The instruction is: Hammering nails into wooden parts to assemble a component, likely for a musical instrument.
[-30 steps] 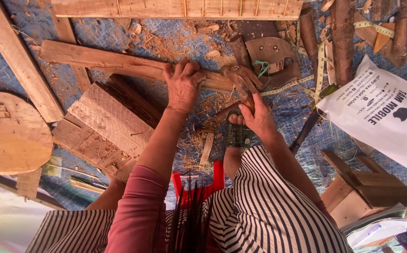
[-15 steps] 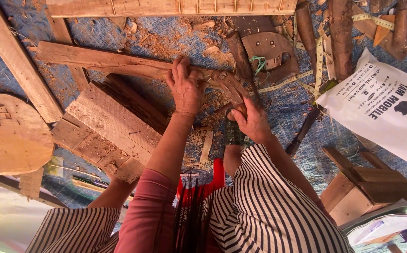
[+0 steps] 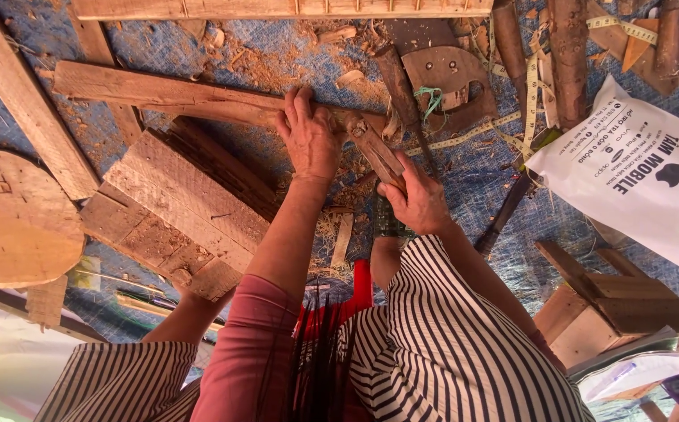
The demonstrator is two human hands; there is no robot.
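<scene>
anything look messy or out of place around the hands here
Yes. Wood shavings and sawdust lie spilled over the blue tarp around the plank under the left hand. A yellow measuring tape trails loosely across tools and logs. The right hand grips a wooden-handled tool.

Long pale wooden plank (image 3: 277, 8) cut off by the top edge. Round wooden disc (image 3: 11, 219) clipped at the left edge. Wooden-handled tool (image 3: 375, 148) partly hidden inside the right hand (image 3: 421, 199); working end impossible to tell.
</scene>
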